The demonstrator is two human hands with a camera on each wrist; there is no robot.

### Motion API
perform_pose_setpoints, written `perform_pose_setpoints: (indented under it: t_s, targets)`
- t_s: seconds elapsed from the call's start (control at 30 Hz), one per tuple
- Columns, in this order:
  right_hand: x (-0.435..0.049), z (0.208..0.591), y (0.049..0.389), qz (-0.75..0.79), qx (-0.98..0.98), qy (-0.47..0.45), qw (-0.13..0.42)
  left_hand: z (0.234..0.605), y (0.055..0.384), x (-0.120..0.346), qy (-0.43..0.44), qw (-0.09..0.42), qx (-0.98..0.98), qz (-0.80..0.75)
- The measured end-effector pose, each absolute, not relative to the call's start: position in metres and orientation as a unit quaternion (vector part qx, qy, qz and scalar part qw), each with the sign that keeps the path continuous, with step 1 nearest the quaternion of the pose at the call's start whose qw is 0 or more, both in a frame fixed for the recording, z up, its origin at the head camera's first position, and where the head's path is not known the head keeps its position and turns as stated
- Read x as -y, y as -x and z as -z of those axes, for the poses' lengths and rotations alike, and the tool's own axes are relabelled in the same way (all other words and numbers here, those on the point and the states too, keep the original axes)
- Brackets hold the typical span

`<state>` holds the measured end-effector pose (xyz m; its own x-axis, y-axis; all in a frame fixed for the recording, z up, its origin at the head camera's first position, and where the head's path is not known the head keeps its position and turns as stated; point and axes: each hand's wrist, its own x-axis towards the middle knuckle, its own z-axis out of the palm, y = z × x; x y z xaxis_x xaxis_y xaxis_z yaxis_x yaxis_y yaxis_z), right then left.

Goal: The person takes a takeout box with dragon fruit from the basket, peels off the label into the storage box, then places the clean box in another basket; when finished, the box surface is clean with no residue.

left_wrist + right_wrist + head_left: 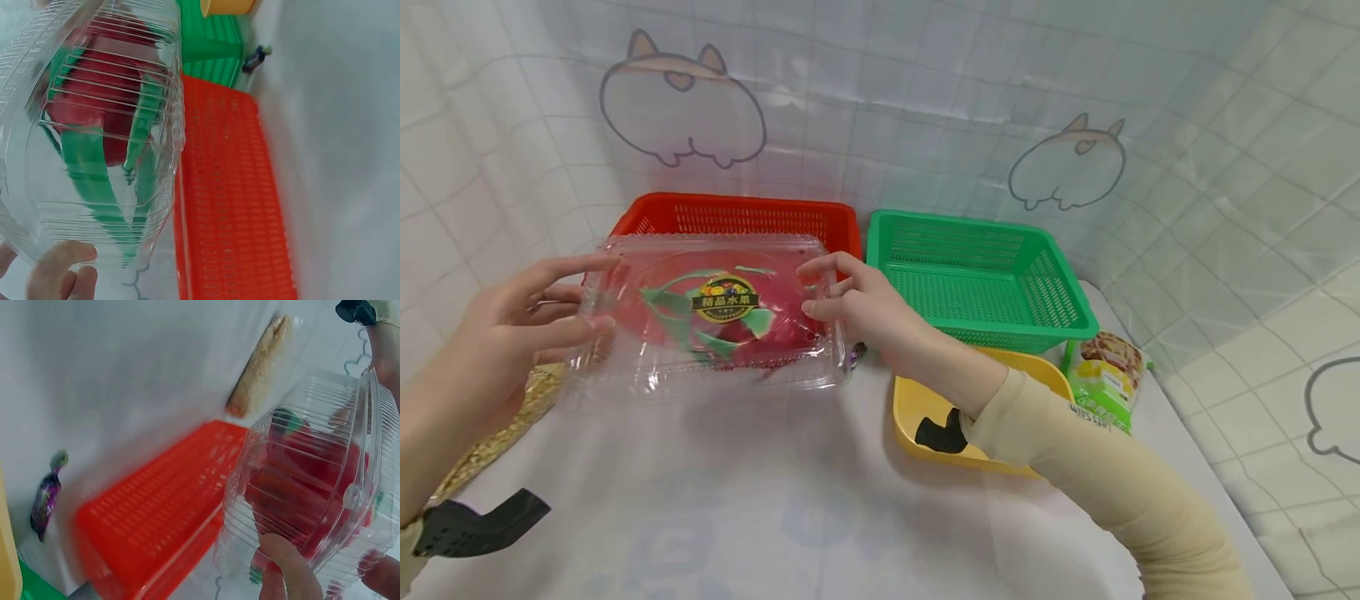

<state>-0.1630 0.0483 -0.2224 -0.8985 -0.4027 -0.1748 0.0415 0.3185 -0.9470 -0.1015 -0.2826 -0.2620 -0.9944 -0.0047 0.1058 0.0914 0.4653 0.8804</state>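
In the head view, a clear plastic clamshell box (pixel 617 375) with a round black and gold label is up in front of the red basket (pixel 760 208). Through its ribbed wall a red dragon fruit (pixel 94 94) with green scales shows, apparently a model. My left hand (pixel 512 325) grips the box at its left end, with fingers and thumb on either side of the edge. At the opposite end my right hand (pixel 880 308) holds it, thumb toward me. Parts of both hands' far fingers are hidden.
Right of the red basket stands a green basket (pixel 977 337), with a yellow basin (pixel 910 417) nearer me. Beside the basin lies a green food packet (pixel 1105 383). A long bag of grain-like pieces (pixel 497 433) lies at left. A purple-wrapped candy (pixel 45 503) lies near the baskets.
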Motion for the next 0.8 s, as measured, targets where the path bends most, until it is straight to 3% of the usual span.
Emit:
perform_pose_setpoints:
  t_s: [0.37,0.6,0.8]
  targets:
    - [-0.054,0.241,0.142,0.557,-0.781,0.144,0.244,0.292,0.07,0.29,0.032,0.051,0.862,0.503]
    - [-0.059,0.258,0.134,0.55,-0.778,0.143,0.267,0.309,0.061,0.294,0.083,0.041,0.872,0.481]
    - [-0.063,0.278,0.131,0.551,-0.778,0.122,0.277,0.323,0.063,0.292,0.066,-0.013,0.88,0.469]
